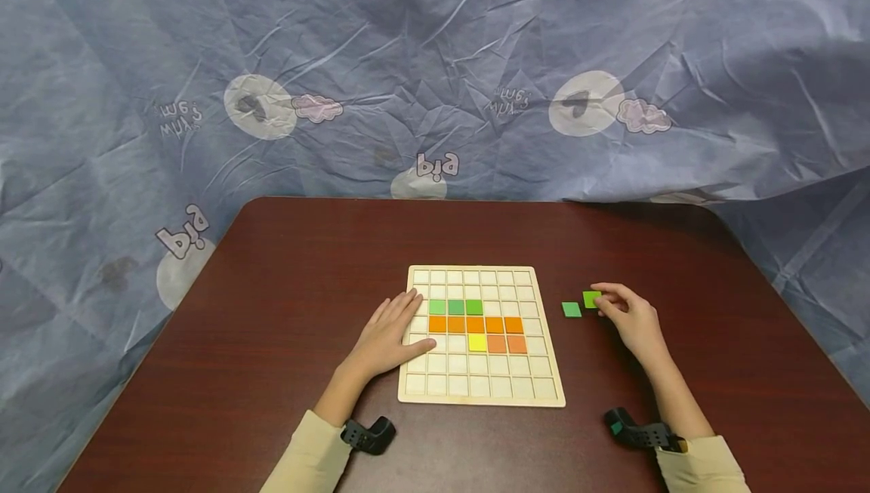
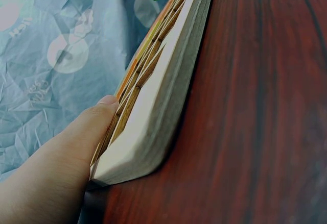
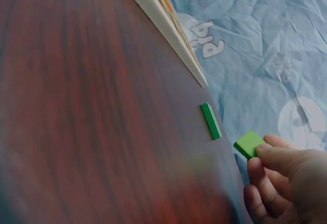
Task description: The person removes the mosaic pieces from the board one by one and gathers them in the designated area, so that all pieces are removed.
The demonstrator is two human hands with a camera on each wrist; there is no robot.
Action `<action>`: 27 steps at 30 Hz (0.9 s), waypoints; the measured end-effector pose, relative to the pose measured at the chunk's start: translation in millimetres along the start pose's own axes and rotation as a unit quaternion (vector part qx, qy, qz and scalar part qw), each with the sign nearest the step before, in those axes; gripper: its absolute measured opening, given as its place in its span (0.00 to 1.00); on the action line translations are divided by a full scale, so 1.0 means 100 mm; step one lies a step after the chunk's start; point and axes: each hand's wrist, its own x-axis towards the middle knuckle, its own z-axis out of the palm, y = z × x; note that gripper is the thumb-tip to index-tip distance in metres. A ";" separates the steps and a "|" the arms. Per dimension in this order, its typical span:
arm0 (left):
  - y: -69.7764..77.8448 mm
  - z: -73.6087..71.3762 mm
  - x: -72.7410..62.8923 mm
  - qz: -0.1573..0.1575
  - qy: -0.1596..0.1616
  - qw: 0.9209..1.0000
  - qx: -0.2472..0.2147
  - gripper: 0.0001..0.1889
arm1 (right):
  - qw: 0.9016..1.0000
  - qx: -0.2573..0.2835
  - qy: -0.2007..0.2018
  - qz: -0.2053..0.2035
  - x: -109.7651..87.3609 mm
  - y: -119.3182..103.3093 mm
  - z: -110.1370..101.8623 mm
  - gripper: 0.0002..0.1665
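Note:
A pale wooden grid board (image 1: 476,401) lies on the table, with a row of green tiles (image 1: 456,307), a row of orange tiles (image 1: 456,324) and, below, a yellow tile (image 1: 478,342) beside two light orange ones (image 1: 506,344). My left hand (image 1: 389,333) rests on the board's left edge with fingers straight and thumb spread over the squares. Right of the board, my right hand (image 1: 630,319) pinches a lime green tile (image 3: 249,143) between thumb and fingers. In the right wrist view the tile is tilted above the table. Next to it lies a mint green tile (image 1: 571,309).
The dark red-brown table (image 1: 326,251) reaches back to a blue-grey printed cloth (image 1: 435,85) hanging behind it. A black wrist camera (image 1: 369,435) sits on the left forearm, and another black wrist camera (image 1: 639,431) on the right.

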 end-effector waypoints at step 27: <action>0.00 -0.01 -0.01 0.002 0.001 1.000 -0.003 0.44 | 0.999 -0.035 -0.008 -0.032 -0.04 0.22 0.07 0.14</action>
